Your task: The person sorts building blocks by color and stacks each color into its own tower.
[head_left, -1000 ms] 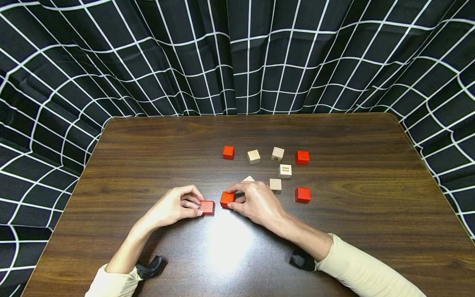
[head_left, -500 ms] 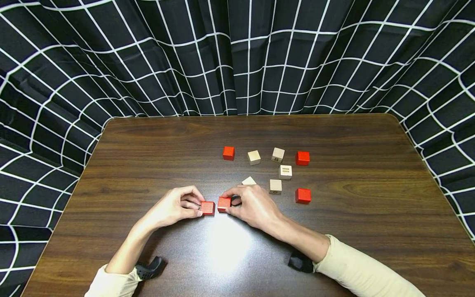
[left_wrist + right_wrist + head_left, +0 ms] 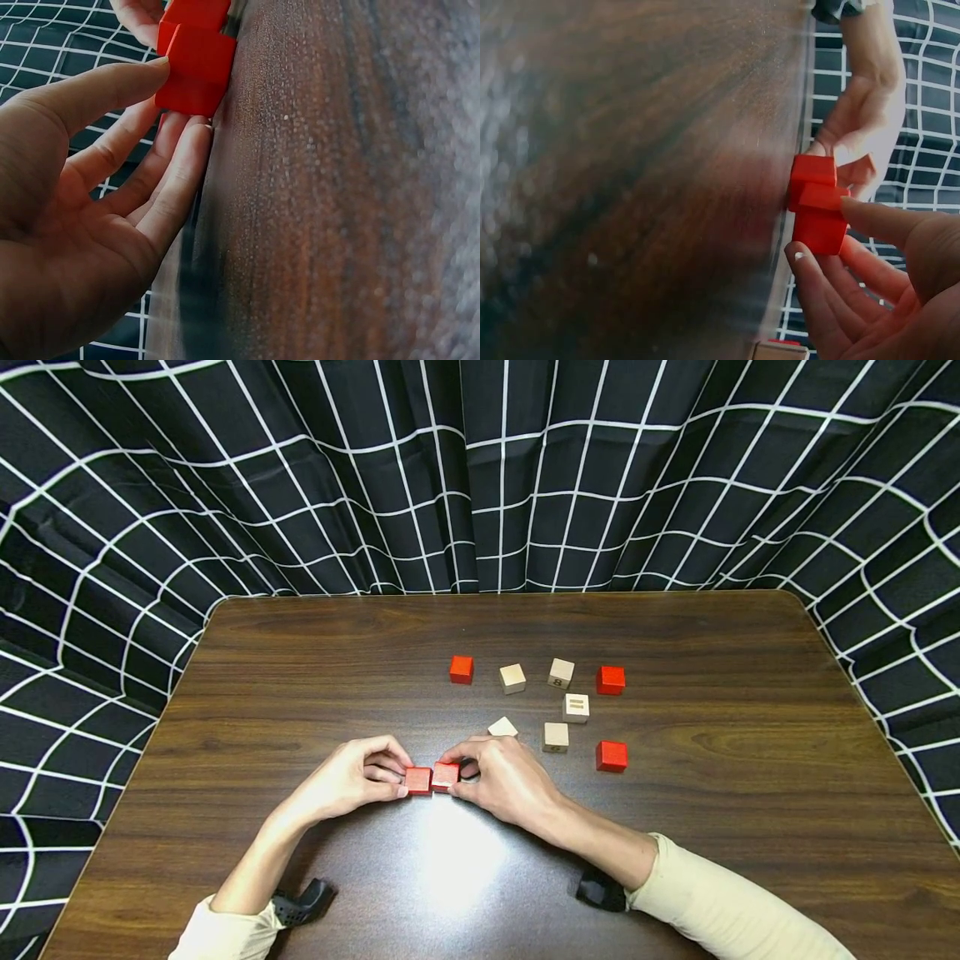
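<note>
Near the table's front middle, my left hand (image 3: 358, 781) pinches a red cube (image 3: 417, 781) between thumb and fingers. My right hand (image 3: 506, 777) pinches a second red cube (image 3: 446, 776) just to its right. The two cubes stand side by side, nearly touching or touching in the head view. In the left wrist view, the left hand's cube (image 3: 199, 71) is in front and the other red cube (image 3: 196, 13) shows behind it. The right wrist view has the right hand's cube (image 3: 821, 225) close against the left one (image 3: 813, 169).
Beyond the right hand lie several pale wooden cubes, one with two bars (image 3: 576, 708) and one marked 8 (image 3: 561, 673). One pale cube (image 3: 502, 727) sits right behind that hand. Red cubes stand at the back (image 3: 462, 670) and right (image 3: 612, 757). A grid-patterned curtain (image 3: 480, 477) surrounds the wooden table (image 3: 300, 652).
My right hand has moved left and slightly nearer with its red cube, closing the gap to the left cube. The left hand and its cube have stayed almost still.
</note>
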Available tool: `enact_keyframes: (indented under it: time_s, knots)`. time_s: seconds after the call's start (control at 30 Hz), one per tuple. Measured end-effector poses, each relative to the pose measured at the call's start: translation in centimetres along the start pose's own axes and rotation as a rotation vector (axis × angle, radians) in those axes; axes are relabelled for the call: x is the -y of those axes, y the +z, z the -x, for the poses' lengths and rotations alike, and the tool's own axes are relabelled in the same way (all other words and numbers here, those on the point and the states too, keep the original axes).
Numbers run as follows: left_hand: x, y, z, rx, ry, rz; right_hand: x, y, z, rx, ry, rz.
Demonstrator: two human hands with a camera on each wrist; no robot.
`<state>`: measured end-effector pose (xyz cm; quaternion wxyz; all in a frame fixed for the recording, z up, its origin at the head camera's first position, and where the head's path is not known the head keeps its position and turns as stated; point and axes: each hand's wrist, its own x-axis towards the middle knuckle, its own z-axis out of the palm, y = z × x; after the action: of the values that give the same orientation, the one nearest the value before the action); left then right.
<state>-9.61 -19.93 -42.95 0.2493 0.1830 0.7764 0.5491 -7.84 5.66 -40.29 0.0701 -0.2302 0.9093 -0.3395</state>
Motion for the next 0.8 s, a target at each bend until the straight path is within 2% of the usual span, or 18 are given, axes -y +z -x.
enact_keyframes:
  time_s: [0.27, 0.8]
  knots:
    - [-0.07, 0.13, -0.08, -0.025, -0.013, -0.022, -0.06, 0.27, -0.18, 0.004, -0.002, 0.007]
    - [-0.16, 0.11, -0.06, -0.016, -0.012, -0.011, -0.04, 0.25, -0.31, 0.008, -0.026, 0.020]
